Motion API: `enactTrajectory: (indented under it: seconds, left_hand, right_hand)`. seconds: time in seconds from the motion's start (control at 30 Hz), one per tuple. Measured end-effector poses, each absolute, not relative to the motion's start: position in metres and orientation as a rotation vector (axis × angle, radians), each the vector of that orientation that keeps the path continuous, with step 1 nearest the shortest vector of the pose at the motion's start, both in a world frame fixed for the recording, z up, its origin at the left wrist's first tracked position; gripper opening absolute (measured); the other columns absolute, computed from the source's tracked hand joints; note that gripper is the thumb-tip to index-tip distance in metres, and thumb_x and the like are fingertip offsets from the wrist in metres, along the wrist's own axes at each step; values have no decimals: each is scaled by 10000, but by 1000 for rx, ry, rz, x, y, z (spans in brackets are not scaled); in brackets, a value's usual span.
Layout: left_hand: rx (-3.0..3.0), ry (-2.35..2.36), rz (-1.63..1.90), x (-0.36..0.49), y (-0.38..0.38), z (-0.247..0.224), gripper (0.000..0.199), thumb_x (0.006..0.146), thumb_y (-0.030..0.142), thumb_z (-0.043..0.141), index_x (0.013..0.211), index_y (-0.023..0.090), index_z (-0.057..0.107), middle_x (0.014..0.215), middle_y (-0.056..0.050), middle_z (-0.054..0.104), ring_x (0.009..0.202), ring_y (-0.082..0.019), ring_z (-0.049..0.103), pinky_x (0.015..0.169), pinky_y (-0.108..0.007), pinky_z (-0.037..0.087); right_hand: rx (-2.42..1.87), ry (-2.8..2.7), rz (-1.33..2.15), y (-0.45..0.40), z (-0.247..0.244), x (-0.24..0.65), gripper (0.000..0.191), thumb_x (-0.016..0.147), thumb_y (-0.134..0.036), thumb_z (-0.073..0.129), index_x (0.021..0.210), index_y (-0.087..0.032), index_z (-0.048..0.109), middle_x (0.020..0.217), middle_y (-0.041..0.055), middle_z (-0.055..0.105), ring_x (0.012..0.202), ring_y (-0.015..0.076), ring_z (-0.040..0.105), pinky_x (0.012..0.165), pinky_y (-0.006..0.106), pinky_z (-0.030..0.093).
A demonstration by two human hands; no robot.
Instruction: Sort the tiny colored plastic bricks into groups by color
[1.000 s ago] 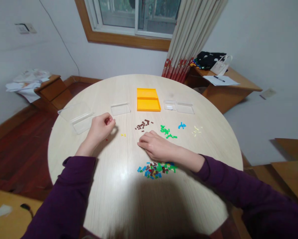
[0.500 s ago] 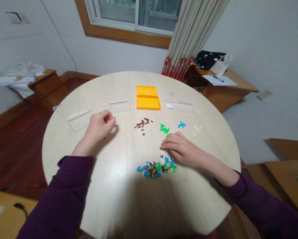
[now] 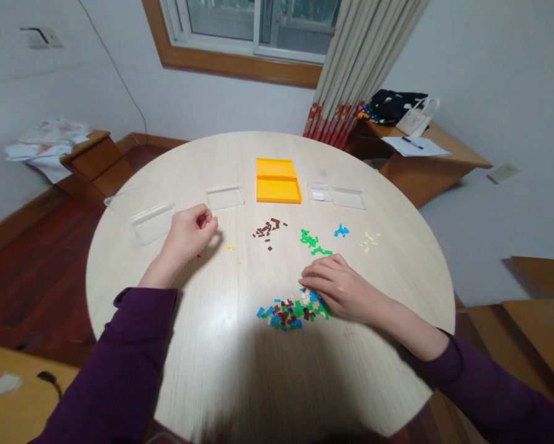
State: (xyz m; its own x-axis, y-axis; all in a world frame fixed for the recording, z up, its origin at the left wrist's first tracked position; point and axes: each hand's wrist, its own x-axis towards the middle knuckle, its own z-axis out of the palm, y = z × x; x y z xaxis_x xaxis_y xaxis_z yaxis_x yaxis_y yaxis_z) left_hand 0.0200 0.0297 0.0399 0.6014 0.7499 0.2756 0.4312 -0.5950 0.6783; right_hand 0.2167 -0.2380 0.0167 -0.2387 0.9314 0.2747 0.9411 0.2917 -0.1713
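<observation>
My left hand (image 3: 191, 231) is closed over the left side of the table, thumb and fingers pressed together; whatever is in them is too small to make out. Close by lie a red brick (image 3: 198, 255) and a few tiny yellow bricks (image 3: 231, 247). My right hand (image 3: 339, 285) reaches over the far right edge of a mixed pile of small coloured building bricks (image 3: 286, 313), fingers together and tips down beside a yellow piece. Beyond it are sorted groups: green bricks (image 3: 309, 238), blue bricks (image 3: 342, 230), pale yellow bricks (image 3: 369, 240) and brown bricks (image 3: 268, 228).
At the back of the round table (image 3: 203, 370) stands an open orange case (image 3: 278, 190). Clear plastic boxes stand at its left (image 3: 225, 197) and right (image 3: 348, 198). A larger clear box (image 3: 152, 225) lies beyond my left hand.
My right hand has drawn back from the green bricks toward the mixed pile, uncovering more of the green ones. My left hand holds its pose. The view has shifted slightly.
</observation>
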Motion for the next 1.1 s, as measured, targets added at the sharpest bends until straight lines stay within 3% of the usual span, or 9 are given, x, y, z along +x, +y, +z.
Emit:
enactTrajectory:
  seconds: [0.6,1.1]
  left_hand:
    - [2264,925,755,21,29,41,150,717,213,524,581,206,461,515,46,433,516,-116,387,560,-281,300]
    - [2251,939,746,19,35,36,143,737,225,499,602,204,457,540,37,456,545,-124,406,583,-281,324]
  right_hand:
    - [-1713,-2296,62,-234,24,213,335,956,-114,386,1116,-171,675,1058,119,671,1004,237,546,870,409,369]
    - [-1555,-2455,4,-118,36,177,299,980,-124,407,1102,-146,679,1087,99,664,1004,219,489,877,379,290]
